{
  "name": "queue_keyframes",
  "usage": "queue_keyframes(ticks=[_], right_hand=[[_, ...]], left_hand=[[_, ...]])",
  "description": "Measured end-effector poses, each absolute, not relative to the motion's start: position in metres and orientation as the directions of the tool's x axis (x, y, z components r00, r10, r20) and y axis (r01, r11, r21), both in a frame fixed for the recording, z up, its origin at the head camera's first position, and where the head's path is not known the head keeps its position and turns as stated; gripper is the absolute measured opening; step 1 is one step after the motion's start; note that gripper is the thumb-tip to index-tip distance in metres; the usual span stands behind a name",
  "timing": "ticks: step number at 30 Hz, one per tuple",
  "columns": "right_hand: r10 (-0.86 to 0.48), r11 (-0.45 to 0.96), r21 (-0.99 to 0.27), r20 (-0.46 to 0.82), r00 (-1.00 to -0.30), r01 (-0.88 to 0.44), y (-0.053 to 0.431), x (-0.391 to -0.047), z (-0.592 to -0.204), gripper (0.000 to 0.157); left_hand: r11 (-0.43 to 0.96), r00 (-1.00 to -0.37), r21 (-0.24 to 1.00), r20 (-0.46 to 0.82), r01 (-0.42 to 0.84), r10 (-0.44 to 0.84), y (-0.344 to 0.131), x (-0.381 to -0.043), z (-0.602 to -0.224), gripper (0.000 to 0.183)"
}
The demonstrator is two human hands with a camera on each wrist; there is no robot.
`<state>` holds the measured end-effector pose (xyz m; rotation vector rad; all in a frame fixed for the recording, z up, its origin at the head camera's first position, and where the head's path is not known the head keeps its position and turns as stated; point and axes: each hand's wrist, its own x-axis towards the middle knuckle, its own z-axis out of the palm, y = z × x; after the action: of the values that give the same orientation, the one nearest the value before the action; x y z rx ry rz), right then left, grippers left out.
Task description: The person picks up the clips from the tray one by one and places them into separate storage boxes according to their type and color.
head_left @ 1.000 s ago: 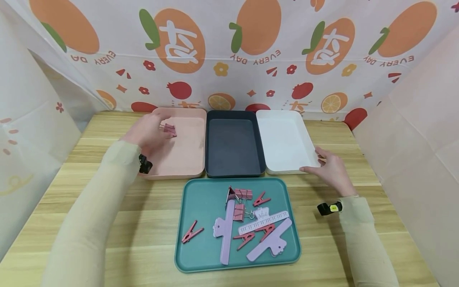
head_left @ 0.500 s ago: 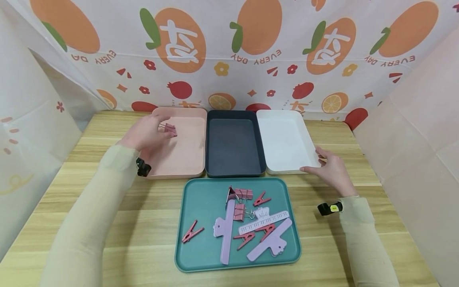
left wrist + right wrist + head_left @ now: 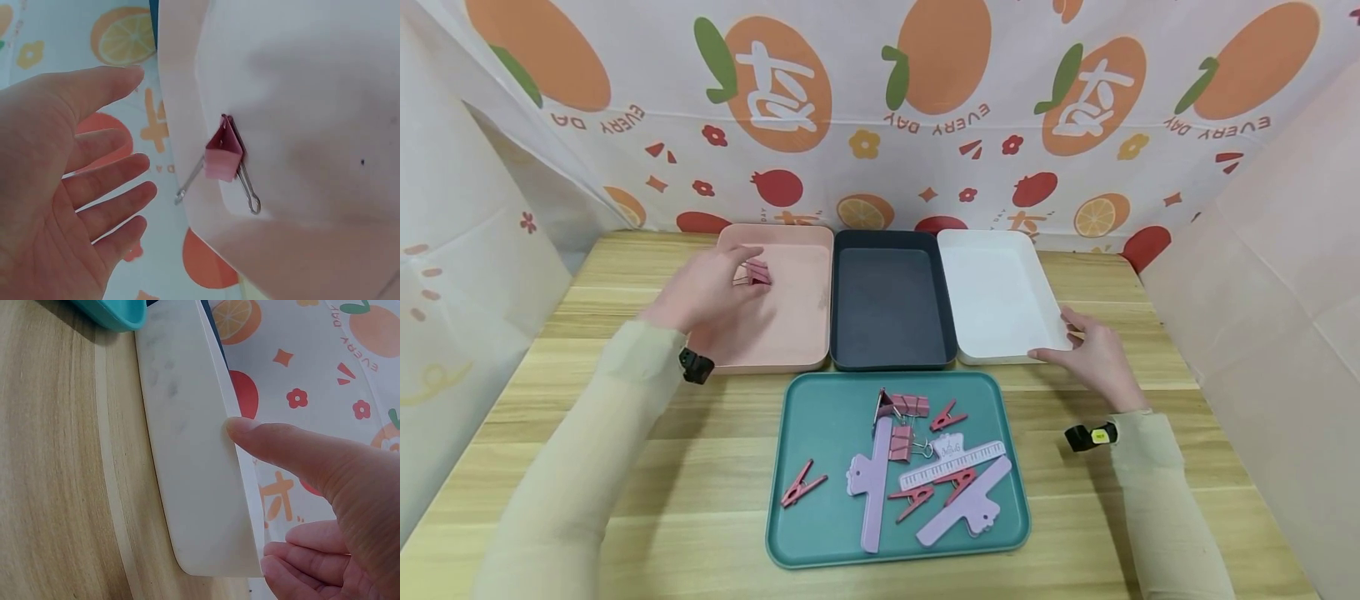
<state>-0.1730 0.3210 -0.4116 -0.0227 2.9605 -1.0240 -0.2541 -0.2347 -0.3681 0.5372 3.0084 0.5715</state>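
My left hand point(image 3: 703, 287) hangs over the pink tray point(image 3: 793, 346), its fingers loosely extended and apart in the left wrist view. A pink binder clip point(image 3: 224, 156) with wire handles stands in that tray near a corner, clear of the fingers; in the head view the hand partly covers it. My right hand point(image 3: 1093, 354) rests at the near right corner of the white tray point(image 3: 200, 487). Its straight thumb touches the front rim, and the other fingers lie relaxed beside the right wall.
A dark tray point(image 3: 891, 300) stands between the pink and white ones. In front, a teal tray point(image 3: 820, 533) bears pink binder clips point(image 3: 910, 406), several small pink clothespins point(image 3: 801, 483) and long lilac clips point(image 3: 872, 492). A fruit-print curtain point(image 3: 865, 83) hangs behind.
My left hand has let go of the pink binder clip and drawn slightly back to the left, leaving the clip in the pink tray. My right hand has stayed put.
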Motion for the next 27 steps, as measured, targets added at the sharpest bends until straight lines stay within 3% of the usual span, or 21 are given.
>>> queue_keyframes(ticks=[27], right_hand=[[-0.017,0.784,-0.621,-0.002,-1.0,-0.012,0.321,-0.173,-0.412,0.105]], left_hand=[[0.809,-0.876,0.342,0.116,0.478,0.469,-0.204,-0.196,-0.37,0.067]])
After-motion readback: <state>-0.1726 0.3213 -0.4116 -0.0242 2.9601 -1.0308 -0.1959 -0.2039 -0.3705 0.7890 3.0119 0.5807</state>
